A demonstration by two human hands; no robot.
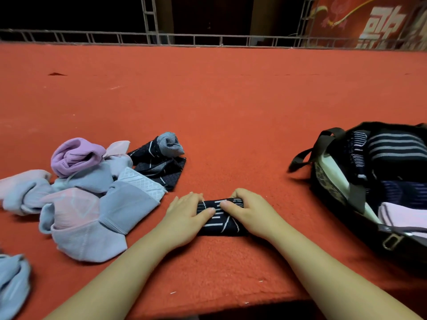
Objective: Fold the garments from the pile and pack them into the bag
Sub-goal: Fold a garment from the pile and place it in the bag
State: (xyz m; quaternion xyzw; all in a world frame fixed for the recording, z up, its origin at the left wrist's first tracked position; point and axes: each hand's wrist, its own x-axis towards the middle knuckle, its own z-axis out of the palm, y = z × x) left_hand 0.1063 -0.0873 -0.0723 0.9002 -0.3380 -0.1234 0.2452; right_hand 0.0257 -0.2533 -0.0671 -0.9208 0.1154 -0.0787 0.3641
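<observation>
Red carpet surface w/ small dark mark far left. Metal railing behind; red banner, white characters, top right.

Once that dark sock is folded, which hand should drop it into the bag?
The right hand, probably. Both hands grip the dark folded sock, but the open bag sits on the right side, nearer that hand. The left hand lies next to the pile of unfolded garments.
</observation>
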